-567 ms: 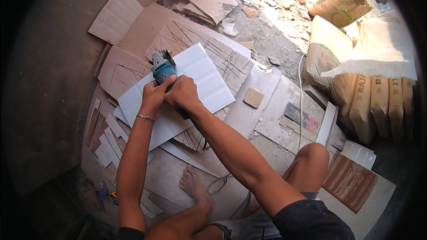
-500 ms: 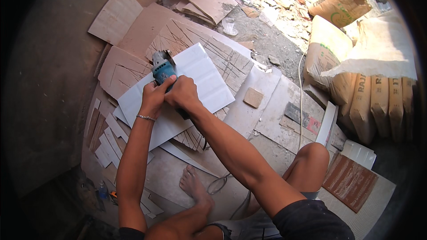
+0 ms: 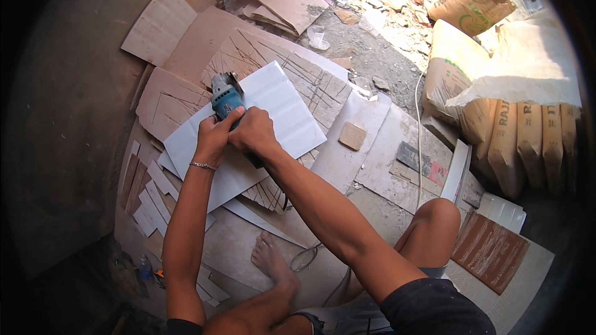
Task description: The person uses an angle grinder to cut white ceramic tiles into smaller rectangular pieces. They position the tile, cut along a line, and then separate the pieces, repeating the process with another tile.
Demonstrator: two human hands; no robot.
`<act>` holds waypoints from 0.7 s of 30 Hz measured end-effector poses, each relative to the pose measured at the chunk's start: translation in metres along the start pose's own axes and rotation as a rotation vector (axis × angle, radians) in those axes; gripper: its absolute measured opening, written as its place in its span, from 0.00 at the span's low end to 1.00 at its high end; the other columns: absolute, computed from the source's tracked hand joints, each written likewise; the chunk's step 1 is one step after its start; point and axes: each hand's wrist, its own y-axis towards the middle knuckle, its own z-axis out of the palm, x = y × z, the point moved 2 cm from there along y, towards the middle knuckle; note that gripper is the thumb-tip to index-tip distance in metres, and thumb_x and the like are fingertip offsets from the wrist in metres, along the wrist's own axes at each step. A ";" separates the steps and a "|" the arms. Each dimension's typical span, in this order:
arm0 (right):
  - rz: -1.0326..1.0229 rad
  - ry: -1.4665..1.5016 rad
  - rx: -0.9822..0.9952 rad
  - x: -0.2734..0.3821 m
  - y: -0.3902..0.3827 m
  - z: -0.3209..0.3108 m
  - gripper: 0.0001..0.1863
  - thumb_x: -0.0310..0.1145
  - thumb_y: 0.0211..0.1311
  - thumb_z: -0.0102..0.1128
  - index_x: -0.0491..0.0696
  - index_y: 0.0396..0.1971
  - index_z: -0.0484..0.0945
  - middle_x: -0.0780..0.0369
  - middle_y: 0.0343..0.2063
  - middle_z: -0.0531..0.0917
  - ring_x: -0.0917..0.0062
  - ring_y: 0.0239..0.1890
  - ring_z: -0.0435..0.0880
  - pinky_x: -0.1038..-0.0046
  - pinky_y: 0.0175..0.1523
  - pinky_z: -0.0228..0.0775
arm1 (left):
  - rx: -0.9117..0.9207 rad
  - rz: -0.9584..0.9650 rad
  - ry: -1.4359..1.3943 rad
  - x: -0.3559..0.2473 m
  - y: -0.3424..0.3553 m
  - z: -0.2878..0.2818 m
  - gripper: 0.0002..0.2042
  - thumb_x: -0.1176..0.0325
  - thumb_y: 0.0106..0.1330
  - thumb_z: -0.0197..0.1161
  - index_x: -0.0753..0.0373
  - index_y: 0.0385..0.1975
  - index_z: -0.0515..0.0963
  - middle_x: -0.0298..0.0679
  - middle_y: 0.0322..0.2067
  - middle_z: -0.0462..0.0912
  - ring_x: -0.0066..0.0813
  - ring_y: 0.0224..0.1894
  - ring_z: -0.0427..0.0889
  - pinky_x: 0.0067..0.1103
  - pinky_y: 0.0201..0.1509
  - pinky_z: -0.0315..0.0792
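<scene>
L grip (image 3: 213, 138) & R grip (image 3: 256, 129) both clenched round blue angle grinder (image 3: 227, 99). Grinder head at white tile's (image 3: 282, 108) far-L edge, approx. midway betw. corners; blade contact can't tell. Tile on scored board (image 3: 320, 89). Sm. beige piece (image 3: 352, 136) nr tile's R corner.

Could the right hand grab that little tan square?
Probably not without letting go: the right hand is closed around the blue grinder, though nothing seems to cover the tan square.
</scene>
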 end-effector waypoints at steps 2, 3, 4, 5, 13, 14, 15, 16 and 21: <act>0.003 0.002 0.002 0.000 -0.001 0.000 0.24 0.35 0.48 0.74 0.31 0.40 0.82 0.38 0.43 0.87 0.45 0.50 0.88 0.56 0.55 0.83 | -0.001 0.004 -0.004 0.001 0.000 0.000 0.22 0.57 0.63 0.80 0.71 0.44 0.82 0.39 0.38 0.87 0.21 0.36 0.84 0.20 0.41 0.78; 0.004 0.002 0.001 0.000 -0.001 0.000 0.24 0.35 0.48 0.74 0.31 0.40 0.82 0.38 0.43 0.87 0.45 0.50 0.89 0.56 0.55 0.83 | -0.001 0.004 0.000 0.001 0.000 -0.001 0.22 0.57 0.63 0.80 0.71 0.44 0.82 0.39 0.38 0.87 0.21 0.36 0.84 0.20 0.41 0.78; 0.006 0.001 -0.001 -0.001 -0.002 0.000 0.24 0.35 0.48 0.74 0.31 0.40 0.82 0.39 0.43 0.87 0.45 0.50 0.89 0.56 0.55 0.83 | 0.000 0.002 0.003 0.001 -0.001 0.000 0.22 0.57 0.63 0.80 0.70 0.44 0.82 0.38 0.38 0.86 0.21 0.36 0.84 0.20 0.41 0.78; 0.010 -0.001 0.000 -0.001 -0.002 0.000 0.24 0.35 0.48 0.74 0.31 0.40 0.82 0.39 0.43 0.87 0.45 0.50 0.89 0.56 0.55 0.83 | 0.001 0.001 0.007 0.001 -0.001 0.000 0.22 0.57 0.63 0.80 0.70 0.44 0.82 0.38 0.38 0.86 0.21 0.36 0.84 0.20 0.41 0.78; 0.018 0.009 0.009 -0.004 -0.004 0.000 0.24 0.34 0.47 0.74 0.32 0.41 0.82 0.39 0.45 0.87 0.45 0.51 0.88 0.56 0.56 0.83 | 0.002 0.007 0.022 0.001 -0.005 0.001 0.23 0.57 0.63 0.80 0.70 0.44 0.82 0.38 0.38 0.87 0.21 0.36 0.84 0.20 0.42 0.78; 0.021 0.008 0.010 -0.004 -0.003 0.000 0.24 0.34 0.47 0.75 0.32 0.41 0.82 0.39 0.45 0.87 0.45 0.51 0.88 0.56 0.56 0.83 | 0.004 0.007 0.017 0.001 -0.006 0.002 0.23 0.57 0.63 0.80 0.70 0.44 0.82 0.38 0.38 0.87 0.21 0.36 0.84 0.20 0.42 0.78; 0.023 0.006 0.011 -0.004 -0.003 0.001 0.24 0.34 0.47 0.75 0.32 0.41 0.82 0.39 0.45 0.87 0.45 0.51 0.88 0.56 0.56 0.83 | 0.003 0.003 0.019 0.001 -0.006 0.002 0.23 0.57 0.63 0.80 0.70 0.44 0.82 0.38 0.38 0.87 0.21 0.36 0.84 0.20 0.42 0.78; 0.025 0.005 0.013 -0.003 -0.003 0.001 0.24 0.34 0.47 0.75 0.31 0.41 0.82 0.39 0.45 0.87 0.45 0.51 0.88 0.56 0.56 0.83 | 0.001 0.000 0.022 0.000 -0.006 0.001 0.23 0.57 0.63 0.80 0.71 0.44 0.82 0.38 0.38 0.87 0.21 0.37 0.84 0.20 0.42 0.78; 0.001 -0.016 0.000 -0.009 0.002 0.004 0.30 0.43 0.45 0.77 0.30 0.40 0.83 0.38 0.42 0.87 0.46 0.50 0.89 0.57 0.55 0.83 | 0.004 -0.006 0.029 0.000 -0.004 0.001 0.22 0.57 0.63 0.80 0.70 0.44 0.82 0.38 0.39 0.87 0.21 0.37 0.84 0.20 0.42 0.78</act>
